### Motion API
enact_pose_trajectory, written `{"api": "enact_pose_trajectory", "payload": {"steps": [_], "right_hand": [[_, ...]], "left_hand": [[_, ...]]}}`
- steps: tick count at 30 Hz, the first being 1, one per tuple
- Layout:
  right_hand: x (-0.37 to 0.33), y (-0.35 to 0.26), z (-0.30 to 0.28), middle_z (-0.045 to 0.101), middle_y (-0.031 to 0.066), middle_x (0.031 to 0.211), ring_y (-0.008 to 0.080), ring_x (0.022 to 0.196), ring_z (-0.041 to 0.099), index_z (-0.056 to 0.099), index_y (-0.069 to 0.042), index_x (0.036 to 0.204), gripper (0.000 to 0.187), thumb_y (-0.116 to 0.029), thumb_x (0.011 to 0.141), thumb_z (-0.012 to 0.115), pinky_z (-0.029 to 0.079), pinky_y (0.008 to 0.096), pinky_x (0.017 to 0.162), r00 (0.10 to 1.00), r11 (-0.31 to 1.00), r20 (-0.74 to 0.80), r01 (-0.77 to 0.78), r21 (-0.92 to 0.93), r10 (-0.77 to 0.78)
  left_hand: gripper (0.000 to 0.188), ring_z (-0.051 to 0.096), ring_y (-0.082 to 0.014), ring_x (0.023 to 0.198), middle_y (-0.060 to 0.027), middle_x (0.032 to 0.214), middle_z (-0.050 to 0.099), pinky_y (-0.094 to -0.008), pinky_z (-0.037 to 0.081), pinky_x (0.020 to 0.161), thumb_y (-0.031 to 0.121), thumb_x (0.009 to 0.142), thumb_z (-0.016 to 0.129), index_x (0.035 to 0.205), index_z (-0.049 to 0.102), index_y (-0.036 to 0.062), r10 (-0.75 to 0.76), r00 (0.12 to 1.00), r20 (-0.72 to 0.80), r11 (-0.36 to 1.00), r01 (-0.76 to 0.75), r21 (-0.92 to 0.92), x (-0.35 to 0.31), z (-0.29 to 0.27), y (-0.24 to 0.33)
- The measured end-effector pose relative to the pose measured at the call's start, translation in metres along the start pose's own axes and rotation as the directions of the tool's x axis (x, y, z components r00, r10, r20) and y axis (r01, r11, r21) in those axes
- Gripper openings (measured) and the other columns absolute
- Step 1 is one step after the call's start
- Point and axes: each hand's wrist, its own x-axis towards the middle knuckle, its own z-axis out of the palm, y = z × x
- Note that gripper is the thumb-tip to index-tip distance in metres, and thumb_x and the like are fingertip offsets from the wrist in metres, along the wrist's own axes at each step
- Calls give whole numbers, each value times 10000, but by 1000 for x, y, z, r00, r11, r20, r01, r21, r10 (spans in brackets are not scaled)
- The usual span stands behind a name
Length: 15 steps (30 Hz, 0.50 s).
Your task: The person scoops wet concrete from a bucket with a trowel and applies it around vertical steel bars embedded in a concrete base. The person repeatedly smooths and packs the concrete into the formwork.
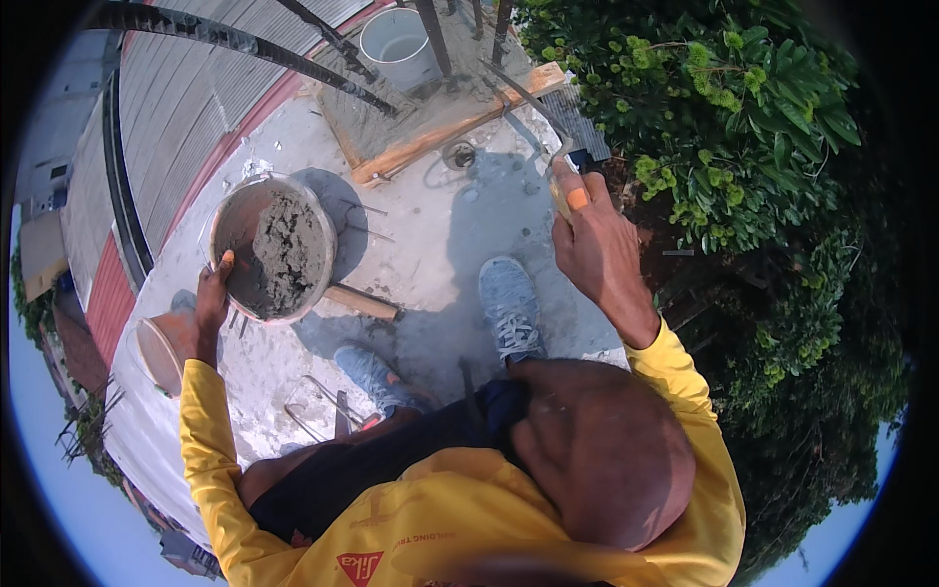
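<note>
A round bucket (326, 220) with wet grey mortar (291, 249) in it is to the left, tilted toward me. My left hand (214, 289) is closed on its near-left rim, thumb over the edge. On the right, my right hand (599, 230) wraps round the pale handle of a trowel (559, 161). Its bent metal neck shows above the fist, and the thin dark blade, seen almost edge-on, points toward the wooden form board (430, 144). An orange band is round one finger of that hand. The fingertips under the handle are hidden.
A second bucket (159, 354) stands at the left, and a white bucket (399, 47) sits on the raised cement patch among steel bars (264, 49). A wood offcut (362, 301) lies by my feet. The slab's edges drop toward trees (743, 127) and metal roofing (171, 98).
</note>
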Motion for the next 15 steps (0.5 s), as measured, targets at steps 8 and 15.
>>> {"api": "enact_pose_trajectory", "payload": {"steps": [8,15], "right_hand": [[28,29,-63,624,115,1054,363,909,696,645,-160,1376,601,19,802,642,541,487,686,950,890,158,309,-336,-270],[88,42,-81,647,113,1109,341,930,710,685,-154,1346,585,13,787,647,569,457,723,902,752,169,426,-502,-398]], "left_hand": [[394,693,-183,809,-92,980,737,-328,579,771,373,1032,721,1049,724,-20,5,1000,20,999,-4,-47,-2,4,2],[374,700,-185,934,-95,1061,735,-328,582,844,331,1049,697,1161,700,-25,-22,999,24,998,23,-56,-4,4,6]]}}
